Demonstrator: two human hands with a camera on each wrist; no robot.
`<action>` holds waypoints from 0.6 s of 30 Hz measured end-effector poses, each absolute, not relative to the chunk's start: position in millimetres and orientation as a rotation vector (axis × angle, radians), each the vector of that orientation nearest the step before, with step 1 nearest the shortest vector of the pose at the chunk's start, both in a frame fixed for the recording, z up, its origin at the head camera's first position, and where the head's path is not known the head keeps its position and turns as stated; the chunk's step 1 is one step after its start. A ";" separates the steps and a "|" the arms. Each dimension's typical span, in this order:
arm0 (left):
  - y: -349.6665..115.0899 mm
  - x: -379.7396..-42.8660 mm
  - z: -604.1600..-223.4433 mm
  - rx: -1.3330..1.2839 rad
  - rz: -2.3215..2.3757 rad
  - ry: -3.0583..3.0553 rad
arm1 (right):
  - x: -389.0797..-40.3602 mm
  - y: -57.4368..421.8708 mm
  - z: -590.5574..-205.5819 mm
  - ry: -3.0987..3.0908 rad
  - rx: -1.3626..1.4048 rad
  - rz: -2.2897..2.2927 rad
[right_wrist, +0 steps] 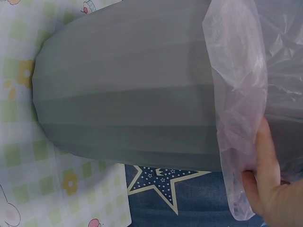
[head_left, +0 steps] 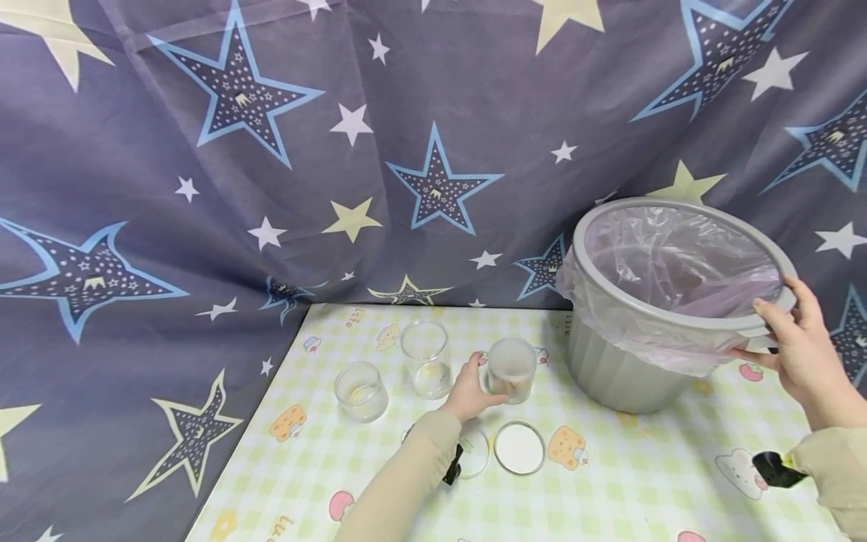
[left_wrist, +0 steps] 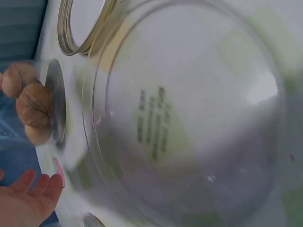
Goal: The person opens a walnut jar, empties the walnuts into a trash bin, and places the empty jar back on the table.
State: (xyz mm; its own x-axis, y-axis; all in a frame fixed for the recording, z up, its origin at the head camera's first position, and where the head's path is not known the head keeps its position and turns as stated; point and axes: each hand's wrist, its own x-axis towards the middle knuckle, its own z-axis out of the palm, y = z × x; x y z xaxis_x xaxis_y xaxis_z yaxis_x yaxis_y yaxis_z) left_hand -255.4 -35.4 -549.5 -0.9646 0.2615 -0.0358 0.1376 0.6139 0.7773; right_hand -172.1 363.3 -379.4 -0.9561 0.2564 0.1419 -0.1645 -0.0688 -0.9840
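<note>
My left hand [head_left: 467, 391] reaches beside a cloudy clear jar [head_left: 512, 361], its thumb and fingers spread toward the jar's side. Several walnuts [left_wrist: 34, 104] show inside that jar in the left wrist view, where the left hand's fingers [left_wrist: 49, 187] are apart from it and a fingertip shows at the left edge. My right hand [head_left: 806, 350] grips the rim of a grey trash can [head_left: 623, 369], thumb on top and fingers below. A thin pinkish plastic bag [right_wrist: 239, 90] lines the can and folds over its rim. The can leans on the table.
Left of the hand stand a short clear jar [head_left: 361, 391] and a taller clear jar [head_left: 427, 360]. Nearer the front lie a white lid with a metal rim [head_left: 519, 447] and a clear lid [left_wrist: 189, 109], partly behind the left wrist. A star-patterned cloth [head_left: 305, 188] hangs behind the table.
</note>
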 end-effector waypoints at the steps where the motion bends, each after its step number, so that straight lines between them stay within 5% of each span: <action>1: -33.4 -256.2 -549.6 0.316 1.298 2.682 | -172.3 363.4 -379.7 -1.920 -0.103 2.111; 18: -13.1 -263.2 -563.7 0.312 1.655 2.469 | -174.3 364.4 -379.6 -1.894 -0.073 2.121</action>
State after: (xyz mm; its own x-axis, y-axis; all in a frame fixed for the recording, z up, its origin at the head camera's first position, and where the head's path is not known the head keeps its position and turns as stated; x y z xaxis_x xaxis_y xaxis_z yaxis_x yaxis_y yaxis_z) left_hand -263.2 -13.1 -563.7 -0.9666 0.2560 -0.0107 0.0874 0.3689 0.9254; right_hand -174.3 364.4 -379.6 -0.9548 0.2517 0.1579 -0.1853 -0.0889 -0.9787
